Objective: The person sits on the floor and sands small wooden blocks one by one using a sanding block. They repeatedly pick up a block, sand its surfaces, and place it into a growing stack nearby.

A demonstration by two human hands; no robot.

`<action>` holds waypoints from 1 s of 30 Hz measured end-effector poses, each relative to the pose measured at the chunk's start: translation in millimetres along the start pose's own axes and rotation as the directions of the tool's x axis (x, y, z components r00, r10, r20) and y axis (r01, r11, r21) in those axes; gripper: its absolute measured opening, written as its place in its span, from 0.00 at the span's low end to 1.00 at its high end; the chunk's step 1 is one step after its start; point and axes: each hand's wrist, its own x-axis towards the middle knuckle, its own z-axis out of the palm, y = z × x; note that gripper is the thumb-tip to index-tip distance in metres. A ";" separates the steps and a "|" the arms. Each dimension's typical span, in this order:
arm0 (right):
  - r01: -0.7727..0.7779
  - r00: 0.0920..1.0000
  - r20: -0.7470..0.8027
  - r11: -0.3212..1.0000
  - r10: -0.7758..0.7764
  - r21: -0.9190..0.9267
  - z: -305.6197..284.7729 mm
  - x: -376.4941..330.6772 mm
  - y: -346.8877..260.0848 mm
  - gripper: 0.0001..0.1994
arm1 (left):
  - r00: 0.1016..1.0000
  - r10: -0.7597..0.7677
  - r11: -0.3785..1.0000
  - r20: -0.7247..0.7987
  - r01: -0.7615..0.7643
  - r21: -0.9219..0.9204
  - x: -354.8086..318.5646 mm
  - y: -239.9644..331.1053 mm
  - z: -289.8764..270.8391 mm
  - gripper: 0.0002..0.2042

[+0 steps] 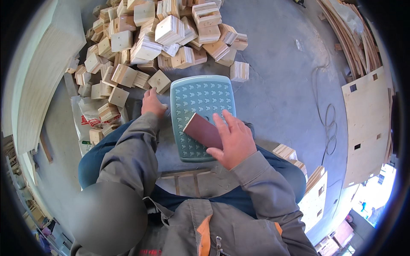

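Observation:
A teal plastic stool (183, 147) with a raised pattern on its top stands between my knees. Over it lies a slanting sanding block (204, 130), flat, with a dark red-brown face and a pale edge. My right hand (237, 141) grips its right end, thumb on the near side and fingers spread along the far side. Left of the stool, my left hand (153, 104) reaches to a square plywood block (159, 82) at the pile's near edge. Its thumb sticks out from the fingers; whether the fingertips touch the block is hard to tell.
A large heap of plywood blocks (171, 32) covers the floor ahead and to the left, some on a white sack (83, 123). Stacked sheets (47, 72) stand far left. At right are a loose cable (329, 123) and plywood panels (367, 123). More blocks (287, 152) sit by my right knee.

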 end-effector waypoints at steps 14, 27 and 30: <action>-0.084 0.981 0.174 0.996 0.081 0.010 32.2 16.6 1.6 0.51 | 0.966 0.243 0.951 -0.089 -0.218 0.220 121.4 -47.6 69.7 0.45; -0.029 0.997 0.072 0.999 0.030 -0.021 48.5 13.4 -0.9 0.49 | 0.990 0.117 0.966 -0.076 -0.096 0.241 111.9 -29.4 39.6 0.47; -0.020 1.000 0.017 0.997 0.022 -0.075 55.5 8.6 -0.1 0.48 | 0.996 0.074 0.972 -0.040 -0.063 0.228 99.1 -22.6 9.3 0.50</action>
